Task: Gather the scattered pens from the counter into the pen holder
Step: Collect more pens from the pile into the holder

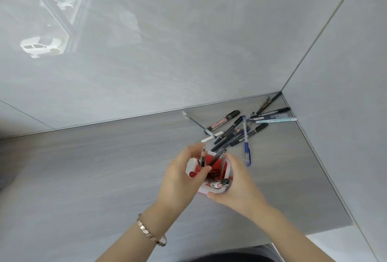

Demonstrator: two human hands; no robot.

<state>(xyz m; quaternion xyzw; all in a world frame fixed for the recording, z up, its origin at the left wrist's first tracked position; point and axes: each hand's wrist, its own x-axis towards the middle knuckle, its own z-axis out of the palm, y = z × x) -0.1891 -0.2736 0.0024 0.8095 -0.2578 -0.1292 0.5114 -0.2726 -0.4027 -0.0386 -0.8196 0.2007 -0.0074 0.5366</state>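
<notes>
The grey counter (pixel 104 178) runs into a corner between two glossy grey walls (pixel 188 41), and most of the pens lie in that corner, well right of and beyond the hands. The left hand (pixel 182 174) reaches in from the lower left, wrist bent, a metal bracelet (pixel 151 232) on the forearm; its fingers wrap the left side of the pen holder (pixel 217 164), thumb hooked over the near rim. The right hand (pixel 236 186) comes from the lower right and cups the holder's right side and near corner, fingers curled against it. The red-and-white holder stands on the counter between both hands, its mouth facing up toward the camera, with a few pens already inside (one dark pen (pixel 216 157) leans out toward the far right, its long axis slanting up over the rim). Just beyond the holder the loose pile fans out: a whiteboard marker (pixel 223 122) lies diagonally, cap end toward the far right; a blue pen (pixel 246 142) runs nearly straight toward the viewer, tip end nearest; a clear-barrelled pen (pixel 199 124) slants from far left to near right. A pale blue pen (pixel 276 120) lies almost crosswise, touching the right wall, and a thin dark pen (pixel 269 102) points into the corner itself.
</notes>
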